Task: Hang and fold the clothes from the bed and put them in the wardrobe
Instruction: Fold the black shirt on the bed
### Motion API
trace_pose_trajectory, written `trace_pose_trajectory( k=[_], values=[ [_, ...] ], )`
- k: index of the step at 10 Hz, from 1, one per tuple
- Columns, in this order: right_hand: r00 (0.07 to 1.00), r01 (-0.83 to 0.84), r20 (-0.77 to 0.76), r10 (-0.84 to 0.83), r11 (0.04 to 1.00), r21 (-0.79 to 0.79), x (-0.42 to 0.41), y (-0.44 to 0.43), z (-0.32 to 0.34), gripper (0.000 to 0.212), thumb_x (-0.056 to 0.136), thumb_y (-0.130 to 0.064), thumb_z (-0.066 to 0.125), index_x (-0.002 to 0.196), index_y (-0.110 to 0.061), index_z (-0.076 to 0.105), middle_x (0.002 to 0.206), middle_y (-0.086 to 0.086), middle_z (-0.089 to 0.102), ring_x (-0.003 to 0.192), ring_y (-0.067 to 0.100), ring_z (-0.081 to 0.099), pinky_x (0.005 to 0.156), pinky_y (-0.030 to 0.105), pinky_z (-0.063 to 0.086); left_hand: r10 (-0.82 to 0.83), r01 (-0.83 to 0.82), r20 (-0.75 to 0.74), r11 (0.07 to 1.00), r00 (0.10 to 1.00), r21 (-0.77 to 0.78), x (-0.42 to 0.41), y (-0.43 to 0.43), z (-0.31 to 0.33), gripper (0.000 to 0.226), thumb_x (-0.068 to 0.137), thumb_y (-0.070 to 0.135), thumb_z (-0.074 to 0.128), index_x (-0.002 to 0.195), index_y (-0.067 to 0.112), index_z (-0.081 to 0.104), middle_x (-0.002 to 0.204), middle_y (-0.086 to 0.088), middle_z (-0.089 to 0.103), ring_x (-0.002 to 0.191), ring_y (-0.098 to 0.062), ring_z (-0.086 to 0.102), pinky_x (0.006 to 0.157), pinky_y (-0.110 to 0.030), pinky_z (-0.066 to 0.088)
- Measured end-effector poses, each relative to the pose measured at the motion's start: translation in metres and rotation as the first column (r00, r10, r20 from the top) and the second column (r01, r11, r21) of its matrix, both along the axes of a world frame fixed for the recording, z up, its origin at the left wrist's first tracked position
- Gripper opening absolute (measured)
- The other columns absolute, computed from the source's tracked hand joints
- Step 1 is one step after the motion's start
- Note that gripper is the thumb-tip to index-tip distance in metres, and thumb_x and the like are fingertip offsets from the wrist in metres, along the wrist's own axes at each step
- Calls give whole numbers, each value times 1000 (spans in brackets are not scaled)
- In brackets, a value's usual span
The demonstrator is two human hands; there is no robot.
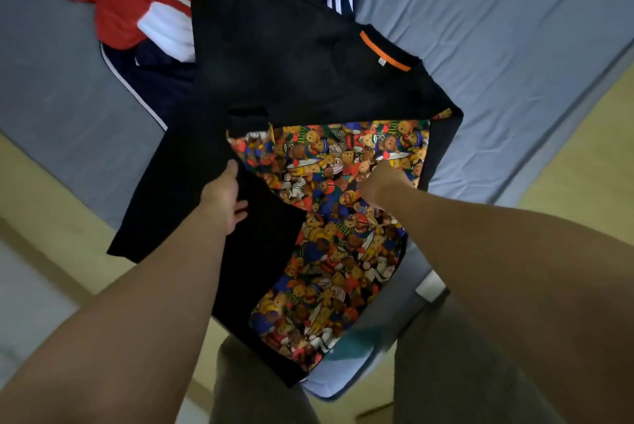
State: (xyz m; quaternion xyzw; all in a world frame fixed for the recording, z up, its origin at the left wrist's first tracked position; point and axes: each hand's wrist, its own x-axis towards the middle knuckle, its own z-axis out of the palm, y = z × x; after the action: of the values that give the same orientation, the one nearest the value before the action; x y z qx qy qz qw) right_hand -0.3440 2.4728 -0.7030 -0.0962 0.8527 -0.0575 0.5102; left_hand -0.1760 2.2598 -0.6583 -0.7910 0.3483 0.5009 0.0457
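Head view: The black T-shirt (291, 60) is lying spread across the near corner of the bed (497, 29), with its lower part hanging past the mattress edge toward the person. An orange neck tape (384, 50) is showing at its collar. A teddy-bear print panel (336, 218) is covering the middle of the shirt and is facing up.

The left hand (224, 197) is grasping a black flap of the shirt at the left edge of the print panel. The thumb is lying on top of the fabric and the fingers (240, 212) are curling round its edge.

The right hand (380, 185) is resting on the print panel near its right side, knuckles up and fingers bent down into the cloth. The view is not showing whether these fingers are pinching the fabric or only pressing on it.

A red and white garment (137, 2) with white stripes is lying bunched at the upper left of the bed, touching the shirt's left side. A navy garment (154, 80) with a white side stripe is lying just below it, partly under the shirt. A beige floor (583, 163) is showing beside the bed. The person's grey shorts (463, 372) are filling the bottom of the view, close against the mattress corner.
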Motion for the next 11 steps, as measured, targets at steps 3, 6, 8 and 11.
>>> trace_pose_trajectory(
  k=[3,6,8,11],
  values=[
    [982,-24,-184,36,998,65,12,-10,-4,64,96,-12,52,152,-11,21,153,21,33,127,43,51,82,46,46,-680,802,427,482,596,-352,-11,7,-34,101,75,64,75,149,16,25,150,-12,31,132,-33,44,98,-52,49],
    [945,-308,46,325,926,-217,68,-62,-21,48,100,-43,50,144,-29,40,139,13,50,111,35,57,82,39,52,-817,915,513,43,263,-401,-43,-56,-45,97,85,18,72,159,30,11,161,-4,26,125,-32,54,100,-45,48],
    [880,-423,78,469,848,-320,100,-98,-20,72,103,-46,44,160,-36,0,157,12,34,127,38,51,92,46,53,-853,914,478,-4,209,-406,-28,-83,-41,33,83,8,62,115,14,68,121,-10,54,103,-29,58,88,-35,47],
    [669,-729,-81,739,630,-267,102,-94,-21,75,106,-37,40,154,-46,-16,140,11,45,95,32,59,58,38,50,144,-168,-107,949,984,-266,66,-97,-41,49,103,33,42,148,14,42,141,-11,55,109,-24,64,93,-38,52]
  ],
)
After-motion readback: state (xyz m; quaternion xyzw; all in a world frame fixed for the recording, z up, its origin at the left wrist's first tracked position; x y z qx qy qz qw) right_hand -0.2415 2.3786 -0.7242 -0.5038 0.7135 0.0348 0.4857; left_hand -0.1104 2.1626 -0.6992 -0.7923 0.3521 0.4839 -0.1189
